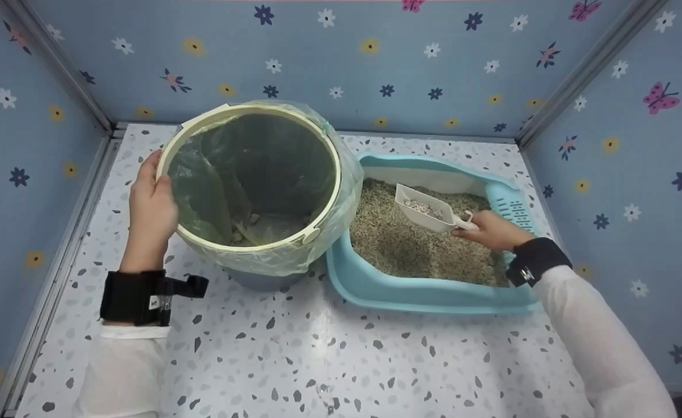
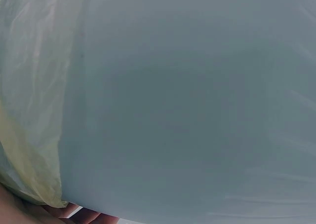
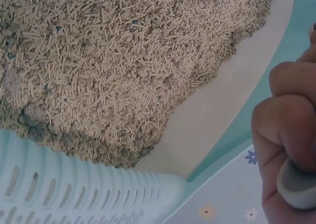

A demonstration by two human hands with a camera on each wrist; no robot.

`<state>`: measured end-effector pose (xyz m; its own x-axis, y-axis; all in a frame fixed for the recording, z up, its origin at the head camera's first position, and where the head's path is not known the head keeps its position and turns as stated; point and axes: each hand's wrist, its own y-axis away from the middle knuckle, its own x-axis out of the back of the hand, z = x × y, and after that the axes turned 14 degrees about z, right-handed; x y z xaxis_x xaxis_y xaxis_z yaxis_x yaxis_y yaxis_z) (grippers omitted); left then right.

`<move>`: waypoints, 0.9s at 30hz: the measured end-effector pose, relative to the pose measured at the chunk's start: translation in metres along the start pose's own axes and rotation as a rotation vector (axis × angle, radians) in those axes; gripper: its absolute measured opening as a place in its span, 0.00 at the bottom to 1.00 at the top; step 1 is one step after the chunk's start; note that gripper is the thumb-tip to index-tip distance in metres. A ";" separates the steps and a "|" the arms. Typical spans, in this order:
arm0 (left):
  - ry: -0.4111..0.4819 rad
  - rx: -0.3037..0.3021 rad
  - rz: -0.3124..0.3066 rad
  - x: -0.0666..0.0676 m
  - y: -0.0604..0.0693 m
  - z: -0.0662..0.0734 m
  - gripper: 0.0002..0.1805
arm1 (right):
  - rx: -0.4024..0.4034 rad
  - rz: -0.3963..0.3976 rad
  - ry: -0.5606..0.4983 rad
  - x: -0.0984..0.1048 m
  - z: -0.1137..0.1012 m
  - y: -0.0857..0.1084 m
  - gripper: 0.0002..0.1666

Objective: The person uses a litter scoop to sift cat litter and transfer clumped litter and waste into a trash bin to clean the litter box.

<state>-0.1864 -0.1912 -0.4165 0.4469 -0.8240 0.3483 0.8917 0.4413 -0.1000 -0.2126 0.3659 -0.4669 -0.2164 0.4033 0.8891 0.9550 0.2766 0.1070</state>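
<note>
My left hand grips the left side of a round trash bin, thumb near its cream rim. A translucent yellow-green bag lines it and hangs over the rim; a few small clumps lie inside near the bottom. The bin leans, its mouth facing me. The bin's smooth grey wall fills most of the left wrist view. My right hand holds a white litter scoop by its handle, over the litter. Some pale litter lies in the scoop. In the right wrist view, curled fingers wrap the handle's end.
A light-blue litter box filled with grainy litter stands right of the bin. Its slotted ledge is on the right side. Flower-patterned walls enclose the speckled white surface at the back and sides.
</note>
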 end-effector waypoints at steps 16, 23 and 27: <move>-0.001 0.023 0.003 -0.001 0.000 0.000 0.27 | 0.498 0.724 0.577 -0.008 0.007 0.008 0.14; 0.019 -0.003 -0.001 -0.001 0.002 0.003 0.27 | 0.526 0.795 0.586 -0.008 0.009 0.007 0.18; 0.013 -0.001 0.005 -0.001 0.002 0.002 0.27 | 0.525 0.780 0.579 -0.009 0.010 0.007 0.16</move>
<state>-0.1850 -0.1886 -0.4150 0.4519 -0.8266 0.3355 0.8898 0.4446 -0.1030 -0.2065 0.3730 -0.4789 0.6666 0.1967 0.7190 0.5538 0.5150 -0.6543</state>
